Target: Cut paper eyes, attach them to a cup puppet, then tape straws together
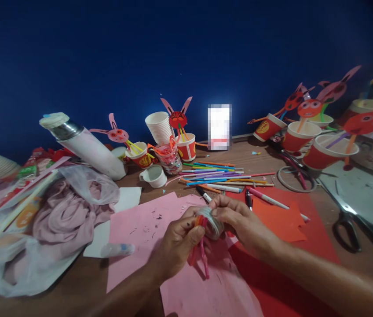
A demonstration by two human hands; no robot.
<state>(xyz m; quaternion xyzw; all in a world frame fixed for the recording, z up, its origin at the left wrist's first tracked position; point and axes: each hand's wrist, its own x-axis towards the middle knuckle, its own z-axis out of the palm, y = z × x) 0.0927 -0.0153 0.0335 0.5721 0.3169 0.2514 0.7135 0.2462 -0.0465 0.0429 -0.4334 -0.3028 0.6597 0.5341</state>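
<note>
My left hand [184,233] is closed around bent pink and orange drinking straws [202,255], whose ends point down over the pink paper [147,242]. A roll of clear, greyish tape [210,220] sits between both hands, just behind the straws. My right hand [235,218] pinches at the roll's upper right edge with thumb and forefinger; its other fingers are partly hidden. Under and beside the hands lie the pink paper, a red sheet [315,229] and an orange paper piece [275,220].
Loose coloured straws [219,174] lie behind the hands, near a white mug [153,176]. Paper cups with rabbit faces [186,147] stand along the back. Scissors [354,215] lie right. A white flask [87,147] and a plastic bag with pink cloth [64,215] are left.
</note>
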